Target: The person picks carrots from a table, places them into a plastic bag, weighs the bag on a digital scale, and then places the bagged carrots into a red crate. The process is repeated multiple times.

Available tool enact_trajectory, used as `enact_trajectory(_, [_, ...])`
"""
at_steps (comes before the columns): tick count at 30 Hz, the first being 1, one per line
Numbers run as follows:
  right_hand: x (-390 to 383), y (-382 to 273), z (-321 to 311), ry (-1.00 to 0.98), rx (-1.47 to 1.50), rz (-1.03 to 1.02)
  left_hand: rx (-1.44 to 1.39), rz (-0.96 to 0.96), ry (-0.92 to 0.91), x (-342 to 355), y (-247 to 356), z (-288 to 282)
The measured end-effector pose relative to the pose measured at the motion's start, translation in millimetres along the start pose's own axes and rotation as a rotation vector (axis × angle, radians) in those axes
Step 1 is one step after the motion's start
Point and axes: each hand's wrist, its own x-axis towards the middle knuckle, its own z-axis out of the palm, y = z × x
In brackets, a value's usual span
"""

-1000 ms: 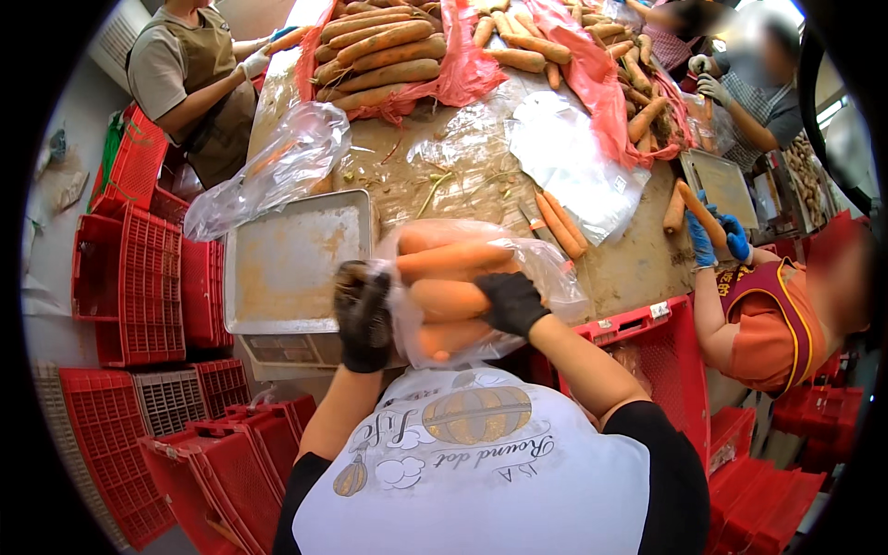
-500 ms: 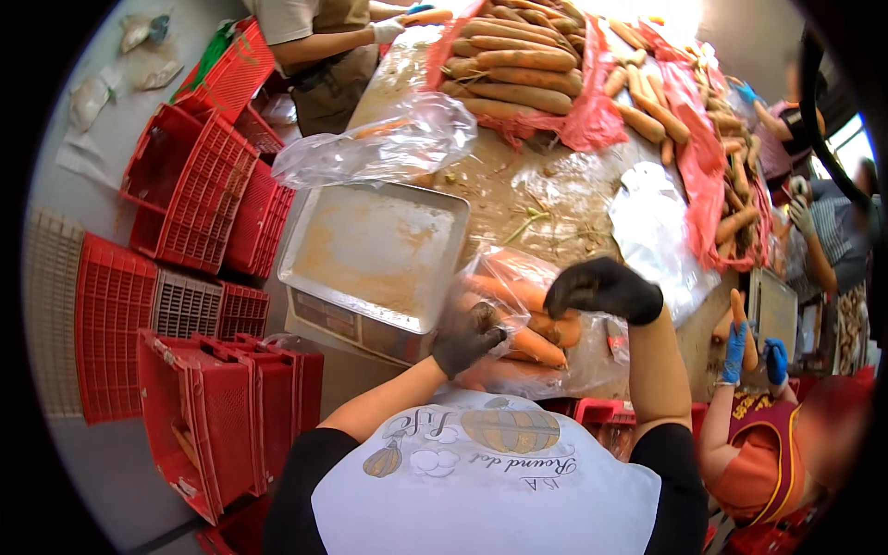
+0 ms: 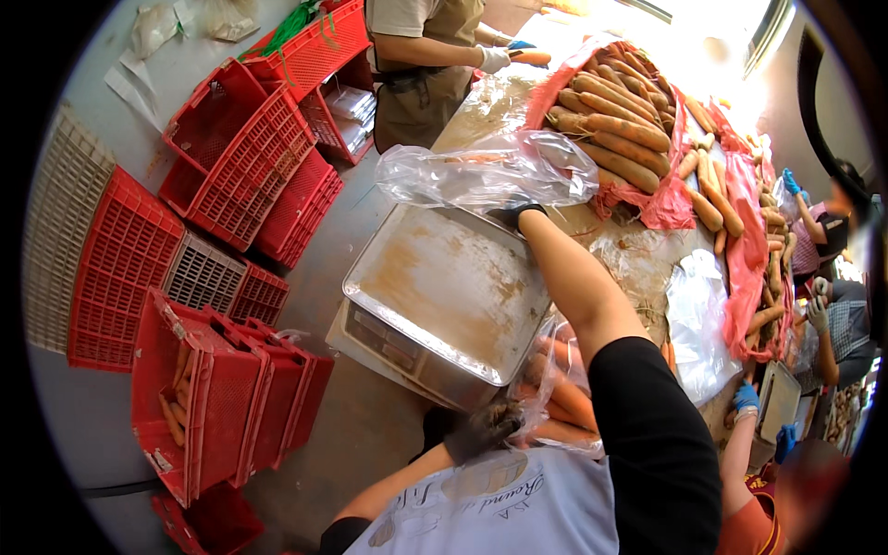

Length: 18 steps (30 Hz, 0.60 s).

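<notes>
My left hand (image 3: 486, 431), in a dark glove, is closed on the gathered edge of a clear plastic bag (image 3: 599, 448). Several large carrots (image 3: 566, 407) lie inside that bag, partly covered by my right arm. My right arm stretches forward across the table. Its gloved right hand (image 3: 518, 216) is at the far right corner of a metal tray (image 3: 444, 287), against the lower edge of another clear plastic bag (image 3: 490, 171). That hand's fingers are mostly hidden. The tray rests on a boxy scale (image 3: 398, 338) and has brownish dirt on it.
A pile of carrots (image 3: 620, 120) sits in pink plastic at the table's far side. White plastic bags (image 3: 700, 319) lie to the right. Red crates (image 3: 213, 398) stand stacked at left, one holding carrots. Co-workers stand at the far side (image 3: 416, 74) and right (image 3: 758, 499).
My right hand has moved from above the bagged carrots forward and left to the far plastic bag. My left hand stays at the carrot bag. The view has swung right.
</notes>
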Motion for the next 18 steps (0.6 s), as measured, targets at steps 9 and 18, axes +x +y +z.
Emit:
enact_trajectory(9, [47.7, 61.3, 15.3, 0.193, 0.991, -0.284, -0.093, -0.026, -0.023, -7.9, 6.1, -9.5])
enact_trajectory(18, [-105.9, 252.5, -13.3, 0.63, 0.024, -0.639, 0.061, 0.19, -0.003, 29.0, 34.2, -10.8])
